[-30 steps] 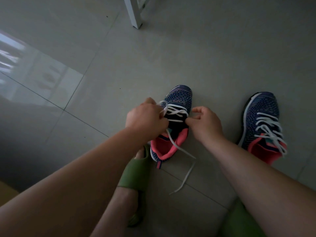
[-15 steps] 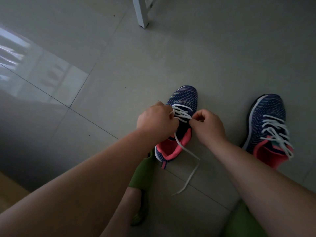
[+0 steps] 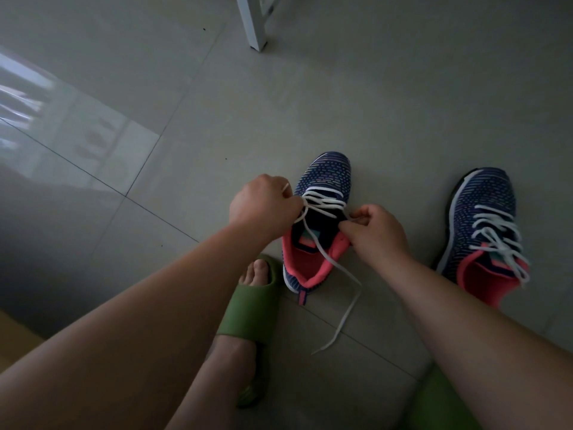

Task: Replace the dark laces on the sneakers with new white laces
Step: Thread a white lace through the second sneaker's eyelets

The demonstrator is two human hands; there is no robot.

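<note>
Two navy knit sneakers with pink linings stand on the tiled floor. The near sneaker (image 3: 325,178) is partly threaded with a white lace (image 3: 325,202). My left hand (image 3: 263,206) grips one lace end at the shoe's left eyelets, the tip sticking up from my fist. My right hand (image 3: 376,231) pinches the shoe's right edge by the eyelets. The lace's other end (image 3: 344,315) trails over the pink collar onto the floor. The second sneaker (image 3: 483,209), at the right, carries a full white lacing.
My left foot in a green slide sandal (image 3: 248,311) sits just behind the near sneaker. A second green sandal (image 3: 434,398) shows at the bottom right. A white furniture leg (image 3: 254,23) stands at the top. A wooden edge (image 3: 15,336) lies at the far left.
My left hand has drawn the lace end up and to the left. The right hand stays at the shoe's right edge. The camera has shifted slightly.
</note>
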